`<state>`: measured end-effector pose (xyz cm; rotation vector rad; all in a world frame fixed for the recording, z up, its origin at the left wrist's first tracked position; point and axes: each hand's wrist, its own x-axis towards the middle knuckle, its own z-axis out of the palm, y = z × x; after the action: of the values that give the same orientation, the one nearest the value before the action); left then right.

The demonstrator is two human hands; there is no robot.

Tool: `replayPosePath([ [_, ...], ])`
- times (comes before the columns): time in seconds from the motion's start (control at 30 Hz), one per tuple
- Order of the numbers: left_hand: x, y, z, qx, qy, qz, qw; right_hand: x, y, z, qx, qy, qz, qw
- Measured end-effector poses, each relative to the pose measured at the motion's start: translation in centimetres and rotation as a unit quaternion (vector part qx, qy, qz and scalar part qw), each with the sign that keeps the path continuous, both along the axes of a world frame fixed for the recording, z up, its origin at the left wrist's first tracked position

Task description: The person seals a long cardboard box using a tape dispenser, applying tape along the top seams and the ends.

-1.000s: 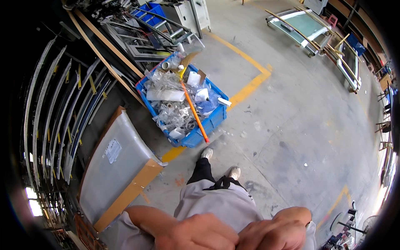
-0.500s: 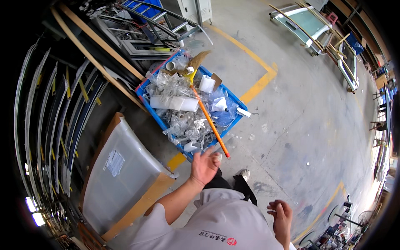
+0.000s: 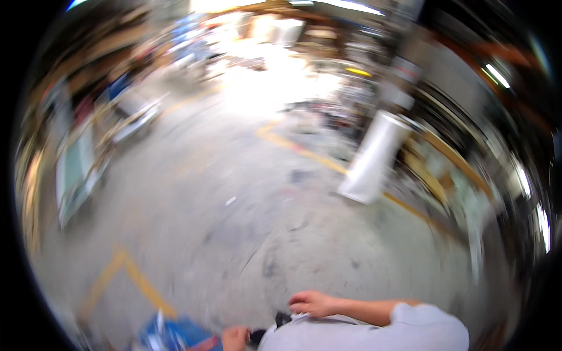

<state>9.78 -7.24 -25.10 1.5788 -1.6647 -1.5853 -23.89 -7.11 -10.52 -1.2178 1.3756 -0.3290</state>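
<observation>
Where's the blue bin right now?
In the head view, the blue bin is at the bottom edge, left of centre, cut off by the frame, between the yellow floor line and the person's left hand.

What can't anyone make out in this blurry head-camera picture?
In the head view:
Left hand: partly cut off by the lower edge; grip unclear.
Right hand: motion blur hides whether it holds anything.
Blue bin: cut off by the lower edge; contents blurred.
Far background: washed out by glare.
</observation>
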Motion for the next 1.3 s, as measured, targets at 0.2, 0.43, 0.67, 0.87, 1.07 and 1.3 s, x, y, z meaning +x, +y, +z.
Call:
replayPosePath([
  [0.2, -18.2, 2.1, -0.4, -0.104, -0.34, -0.374, 0.857, -22.5, 10.2, -6.8, -0.026, -0.108, -0.177, 0.978],
  [0.43, -37.6, -1.4, 6.5, -0.188, -0.317, -0.462, 0.807, -33.0, 15.7, -8.7, 0.002, -0.087, -0.347, 0.934],
  [0.67, -55.5, -4.0, 7.5, -0.168, -0.238, -0.554, 0.779, -44.4, 13.7, -8.4, -0.065, -0.147, -0.418, 0.894],
  [0.87, -69.5, -11.0, 2.6, -0.15, -0.295, -0.618, 0.713, -55.5, 14.1, -12.3, -0.087, -0.139, -0.515, 0.841],
  [1.07, -95.3, -16.0, -1.3, -0.274, -0.186, -0.742, 0.583, -69.7, 20.3, -9.5, 0.03, 0.307, -0.521, 0.796],
  [1.3, -124.4, -15.1, 11.8, -0.354, 0.134, -0.721, 0.58, -77.9, 24.4, -14.1, 0.031, 0.172, -0.727, 0.664],
])
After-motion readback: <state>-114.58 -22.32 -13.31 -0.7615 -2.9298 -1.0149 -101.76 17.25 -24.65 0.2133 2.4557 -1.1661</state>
